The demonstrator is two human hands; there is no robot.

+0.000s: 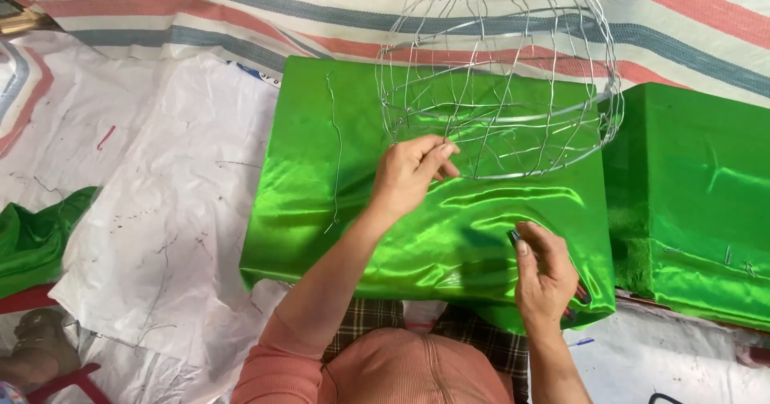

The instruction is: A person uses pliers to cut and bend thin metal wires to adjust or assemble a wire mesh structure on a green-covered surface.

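Left hand [411, 171] grips one wire frame [501, 75]; right hand [545, 280] grips one tool [514, 235]; two green blocks [433, 211].

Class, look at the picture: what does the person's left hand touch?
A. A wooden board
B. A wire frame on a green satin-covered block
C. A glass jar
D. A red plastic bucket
B: the left hand pinches the rim of the wire frame resting on the green satin-covered block.

a wire frame [501, 75] sits on a cloth-covered block [337, 211]; a second block [698, 203] stands just right.
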